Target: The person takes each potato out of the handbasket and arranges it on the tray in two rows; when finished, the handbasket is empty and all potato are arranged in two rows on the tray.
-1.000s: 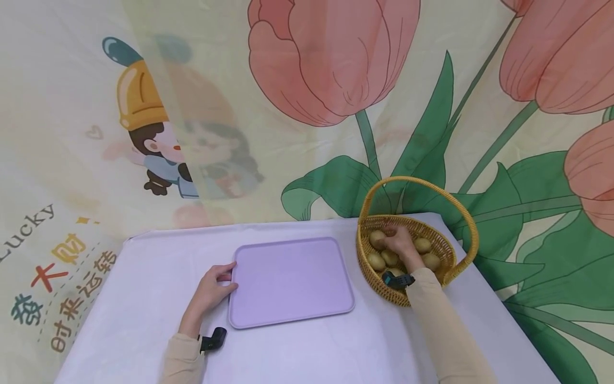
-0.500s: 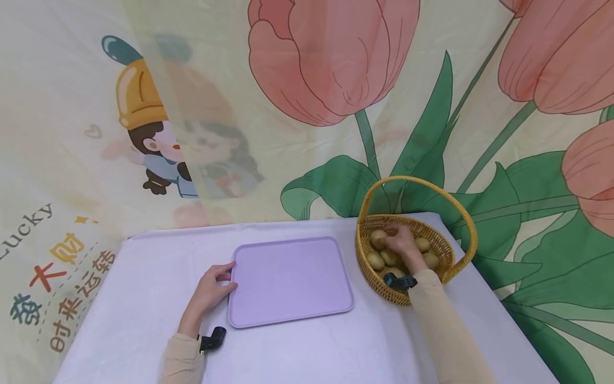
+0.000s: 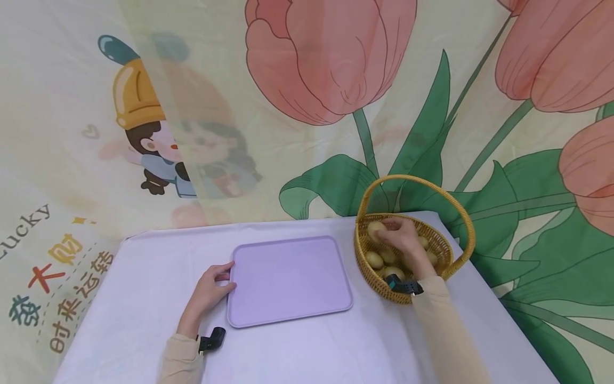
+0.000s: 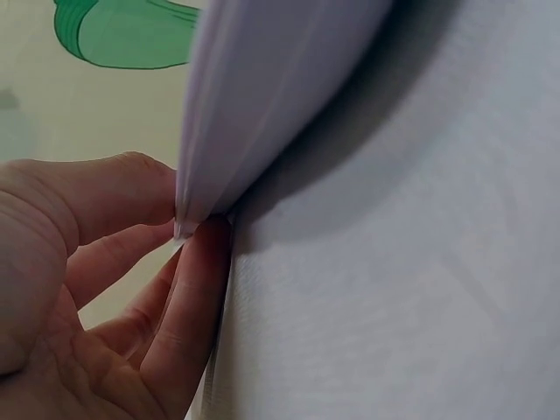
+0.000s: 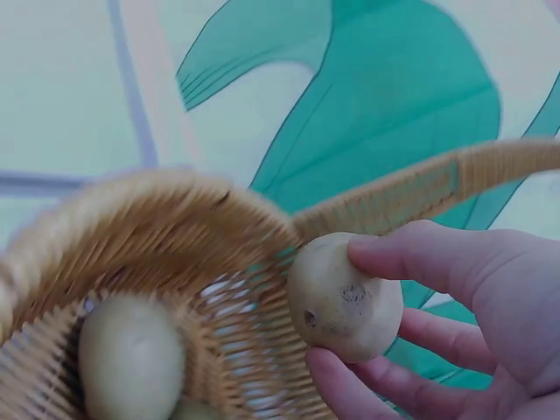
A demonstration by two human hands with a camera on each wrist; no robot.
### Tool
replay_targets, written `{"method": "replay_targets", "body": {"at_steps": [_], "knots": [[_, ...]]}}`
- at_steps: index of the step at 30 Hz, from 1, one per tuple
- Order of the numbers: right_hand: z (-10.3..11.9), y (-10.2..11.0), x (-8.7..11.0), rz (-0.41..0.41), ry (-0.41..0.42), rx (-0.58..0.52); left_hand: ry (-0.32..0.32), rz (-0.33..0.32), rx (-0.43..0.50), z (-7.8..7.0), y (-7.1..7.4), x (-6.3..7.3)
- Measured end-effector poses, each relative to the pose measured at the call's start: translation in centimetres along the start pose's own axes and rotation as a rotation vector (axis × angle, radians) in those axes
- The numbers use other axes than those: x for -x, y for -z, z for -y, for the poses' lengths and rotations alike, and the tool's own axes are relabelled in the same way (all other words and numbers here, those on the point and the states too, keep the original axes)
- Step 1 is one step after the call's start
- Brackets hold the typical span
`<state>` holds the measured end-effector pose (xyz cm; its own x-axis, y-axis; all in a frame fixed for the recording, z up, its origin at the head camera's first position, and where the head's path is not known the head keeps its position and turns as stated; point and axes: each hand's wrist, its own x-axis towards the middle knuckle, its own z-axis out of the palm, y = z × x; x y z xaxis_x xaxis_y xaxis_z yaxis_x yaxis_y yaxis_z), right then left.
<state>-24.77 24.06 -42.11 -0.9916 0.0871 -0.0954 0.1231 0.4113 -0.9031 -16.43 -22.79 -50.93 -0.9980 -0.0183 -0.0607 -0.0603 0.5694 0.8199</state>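
At the oval golden wicker basket [image 3: 368,274], the right hand [image 3: 402,236] pinches a round tan potato [image 3: 376,231], while the left hand [image 3: 211,285] pinches a rectangular lilac tray [image 3: 290,280], perhaps steadying it

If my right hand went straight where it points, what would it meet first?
Beyond the rounded pale-brown potato your right hand pinches, probably the far side of the golden wicker basket; depth is unclear.

The basket [image 3: 368,278] looks rough wicker, the tray [image 3: 290,281] smooth matt plastic.
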Motion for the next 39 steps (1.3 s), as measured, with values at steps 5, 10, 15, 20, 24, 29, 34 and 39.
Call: {"method": "replay_targets", "body": {"at_steps": [5, 10, 15, 20, 24, 29, 34, 39], "knots": [[1.4, 0.0, 0.8, 0.020, 0.017, 0.011, -0.001, -0.002, -0.002, 0.1, 0.1, 0.0], [2.6, -0.3, 1.8, 0.020, 0.041, 0.040, 0.003, 0.002, 0.012, 0.2, 0.0, 0.0], [3.7, -1.1, 2.7, 0.003, 0.128, 0.043, -0.001, -0.001, 0.009, 0.3, 0.1, -0.1], [4.2, -2.4, 3.2, 0.020, 0.168, -0.003, -0.011, -0.001, 0.010, 0.4, 0.0, -0.1], [4.1, -4.2, 3.2, 0.019, 0.189, -0.044, -0.005, -0.002, 0.021, 0.4, -0.1, -0.1], [4.1, -6.8, 3.2, 0.026, 0.157, -0.069, -0.007, -0.006, 0.027, 0.5, -0.2, -0.2], [4.5, -9.4, 3.0, 0.058, 0.098, -0.091, -0.003, -0.011, 0.028, 0.6, -0.2, -0.1], [4.0, -12.2, 2.5, 0.097, 0.088, -0.109, -0.012, -0.014, 0.023, 0.5, -0.2, -0.1]]}}
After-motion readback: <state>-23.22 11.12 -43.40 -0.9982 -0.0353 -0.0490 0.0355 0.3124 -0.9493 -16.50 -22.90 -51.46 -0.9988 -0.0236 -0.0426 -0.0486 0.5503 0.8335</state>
